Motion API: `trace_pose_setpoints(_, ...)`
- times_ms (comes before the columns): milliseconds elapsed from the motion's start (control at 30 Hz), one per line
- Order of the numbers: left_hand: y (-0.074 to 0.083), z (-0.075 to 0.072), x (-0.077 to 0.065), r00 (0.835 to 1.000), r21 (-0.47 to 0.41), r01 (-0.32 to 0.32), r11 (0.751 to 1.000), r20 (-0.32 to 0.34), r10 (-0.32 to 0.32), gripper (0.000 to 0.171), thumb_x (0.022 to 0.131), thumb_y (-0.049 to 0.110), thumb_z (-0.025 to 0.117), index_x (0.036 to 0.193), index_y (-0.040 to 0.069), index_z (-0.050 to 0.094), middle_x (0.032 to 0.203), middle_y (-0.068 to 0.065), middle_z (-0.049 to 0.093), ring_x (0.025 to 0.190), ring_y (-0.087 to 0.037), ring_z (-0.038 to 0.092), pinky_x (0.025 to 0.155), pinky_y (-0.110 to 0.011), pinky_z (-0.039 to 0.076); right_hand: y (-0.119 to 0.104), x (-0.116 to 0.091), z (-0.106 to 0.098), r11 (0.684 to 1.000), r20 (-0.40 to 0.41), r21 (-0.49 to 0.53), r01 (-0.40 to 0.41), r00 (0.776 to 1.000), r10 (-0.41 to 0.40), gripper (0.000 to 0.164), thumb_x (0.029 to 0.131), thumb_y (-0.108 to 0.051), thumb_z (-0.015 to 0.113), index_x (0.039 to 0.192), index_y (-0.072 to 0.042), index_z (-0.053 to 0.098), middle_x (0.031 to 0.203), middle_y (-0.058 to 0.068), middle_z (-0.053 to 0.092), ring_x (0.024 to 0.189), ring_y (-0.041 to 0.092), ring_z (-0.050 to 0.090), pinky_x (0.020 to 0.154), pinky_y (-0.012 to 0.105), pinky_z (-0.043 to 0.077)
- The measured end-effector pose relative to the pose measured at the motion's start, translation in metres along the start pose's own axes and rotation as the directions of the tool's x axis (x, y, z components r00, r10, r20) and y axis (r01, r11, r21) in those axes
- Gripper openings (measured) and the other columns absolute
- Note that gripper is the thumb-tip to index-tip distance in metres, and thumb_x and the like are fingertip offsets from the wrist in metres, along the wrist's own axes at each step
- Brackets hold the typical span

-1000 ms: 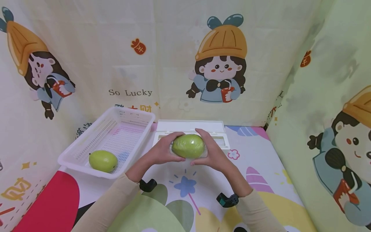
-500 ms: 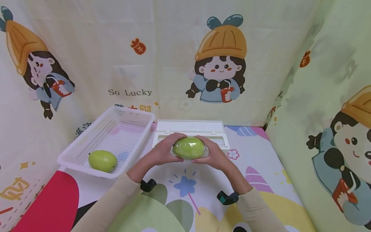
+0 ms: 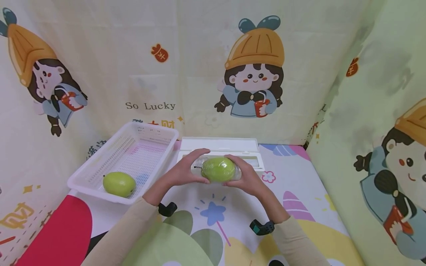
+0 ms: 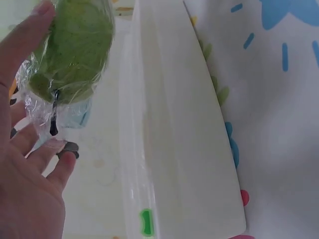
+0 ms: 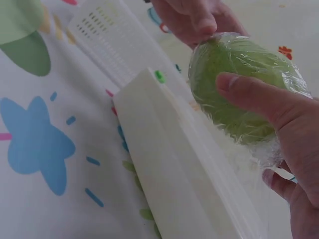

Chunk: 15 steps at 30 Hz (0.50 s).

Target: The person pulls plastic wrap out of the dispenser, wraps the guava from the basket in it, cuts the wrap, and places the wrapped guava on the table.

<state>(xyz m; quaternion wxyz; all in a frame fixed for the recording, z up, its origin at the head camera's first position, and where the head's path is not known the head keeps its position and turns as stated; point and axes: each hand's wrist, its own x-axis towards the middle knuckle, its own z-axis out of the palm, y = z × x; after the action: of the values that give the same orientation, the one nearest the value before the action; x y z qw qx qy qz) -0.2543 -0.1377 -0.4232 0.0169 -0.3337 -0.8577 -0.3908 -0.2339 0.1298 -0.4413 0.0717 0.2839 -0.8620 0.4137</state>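
Lying at 9 o'clock, the perforated basket [image 3: 148, 147], like the lidded white dispenser [image 3: 219, 144] at 12 o'clock, appears placed for easy reach. Left hand [image 3: 182, 170] and right hand [image 3: 247, 179] grip opposite ends of the film-wrapped green mango [image 3: 217, 169] at centre, apparently keeping its clear film [image 4: 42, 112] snug.

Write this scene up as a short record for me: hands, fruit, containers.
Held fruit: green, in clear film, dark stem showing
Right hand: grips the end opposite the stem
Left hand: fingers spread around the stem end, touching the film
White basket: left of the hands, with another green fruit inside
White case: behind the hands, lid raised
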Motion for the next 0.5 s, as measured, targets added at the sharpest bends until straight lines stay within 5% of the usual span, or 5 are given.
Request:
trace_pose_setpoints(233,-0.0069,0.0078,0.0041,0.995,-0.003,0.04,0.999,0.092,-0.04,0.093,0.065,0.027,0.09,0.144,0.017,0.043,0.146,-0.001,0.049,0.136,-0.023,0.045,0.111,-0.046,0.038,0.0028,-0.0013,0.0034,1.0,-0.013,0.005,0.02,1.0,-0.02,0.083,0.069,-0.023,0.088,0.14,-0.02,0.045,0.137,0.001,0.053,0.124,0.024,0.053,0.101,0.05,0.048)
trace_pose_setpoints(500,-0.0079,0.0093,0.0041,0.999,0.013,-0.04,0.999,0.034,0.039,0.084,0.065,0.024,0.09,0.138,0.019,0.049,0.138,0.0,0.056,0.129,-0.02,0.051,0.109,-0.042,0.042,0.0019,0.0008,0.0059,0.999,-0.022,-0.036,0.01,1.0,-0.011,0.089,0.068,-0.022,0.089,0.144,-0.02,0.041,0.141,0.002,0.051,0.129,0.024,0.05,0.105,0.048,0.045)
